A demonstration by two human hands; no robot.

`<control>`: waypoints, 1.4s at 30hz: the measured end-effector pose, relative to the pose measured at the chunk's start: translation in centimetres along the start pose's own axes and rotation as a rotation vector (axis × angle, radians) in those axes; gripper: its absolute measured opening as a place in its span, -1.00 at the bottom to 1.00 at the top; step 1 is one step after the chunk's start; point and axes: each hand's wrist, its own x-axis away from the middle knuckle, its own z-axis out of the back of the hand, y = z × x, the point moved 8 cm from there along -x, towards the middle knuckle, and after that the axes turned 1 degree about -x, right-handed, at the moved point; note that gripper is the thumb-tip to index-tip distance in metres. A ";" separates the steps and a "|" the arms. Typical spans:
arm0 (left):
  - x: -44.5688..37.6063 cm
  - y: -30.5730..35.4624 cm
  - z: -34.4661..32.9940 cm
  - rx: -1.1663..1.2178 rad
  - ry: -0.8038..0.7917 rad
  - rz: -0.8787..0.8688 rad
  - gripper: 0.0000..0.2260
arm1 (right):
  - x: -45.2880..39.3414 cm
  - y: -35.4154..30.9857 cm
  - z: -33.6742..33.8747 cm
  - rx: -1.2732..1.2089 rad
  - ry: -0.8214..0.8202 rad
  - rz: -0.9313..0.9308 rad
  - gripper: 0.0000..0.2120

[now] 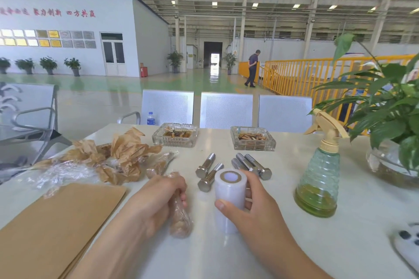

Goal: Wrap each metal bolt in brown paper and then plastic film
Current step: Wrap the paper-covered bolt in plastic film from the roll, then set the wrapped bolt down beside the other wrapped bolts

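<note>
The wrapped bolt [180, 210] is gripped by the left hand [156, 201] while the film roll [230, 199] is clasped upright by the right hand [251, 208] — probably so film can be drawn over the paper.

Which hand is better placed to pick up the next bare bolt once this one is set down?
Probably the left. The right hand grips the film roll, and the left hand only holds the wrapped bolt; the bare bolts lie just beyond its fingers.
</note>
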 end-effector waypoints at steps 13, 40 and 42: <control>-8.5 5.5 -1.1 -1.347 0.229 -0.263 -0.78 | -0.9 0.8 0.0 0.030 -0.036 0.033 -0.45; -0.8 3.8 -6.8 -0.478 -0.320 -0.281 -0.74 | -2.1 2.6 1.3 -0.676 -0.061 -0.237 -0.68; 0.1 2.9 -7.9 -0.399 -0.358 -0.271 -0.72 | -2.1 2.6 1.5 -0.788 -0.060 -0.266 -0.61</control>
